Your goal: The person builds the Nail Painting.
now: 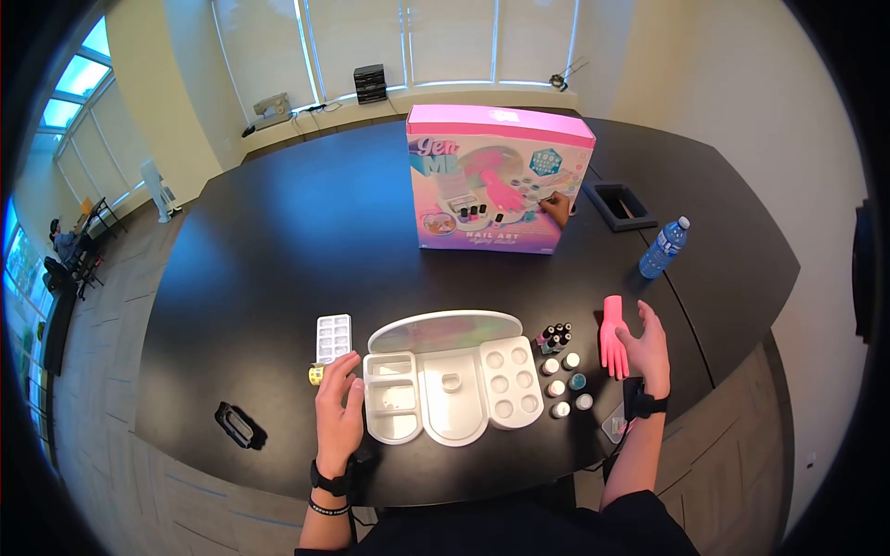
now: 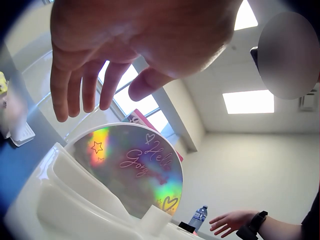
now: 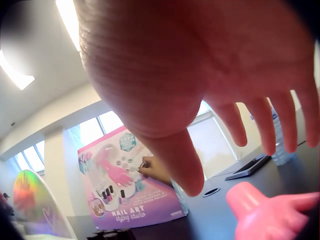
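A white tray (image 1: 454,394) with compartments and an upright shiny mirror (image 1: 450,331) stands in front of the person. The left hand (image 1: 339,408), fingers extended, is beside the tray's left edge, near a white palette (image 1: 334,337) and a small yellow item (image 1: 316,375). The right hand (image 1: 649,352) hovers with relaxed fingers at the right of a pink model hand (image 1: 612,338), which lies on the table. In the right wrist view, the model hand (image 3: 272,212) is below the right hand's fingers; nothing is held. Several small bottles (image 1: 560,371) stand between tray and model hand.
Behind the tray stands a pink nail art box (image 1: 496,181). A water bottle (image 1: 665,248) and a black table socket frame (image 1: 620,206) are at the right. A black holder (image 1: 235,425) lies at the left; a clear case (image 1: 615,423) is near the right wrist.
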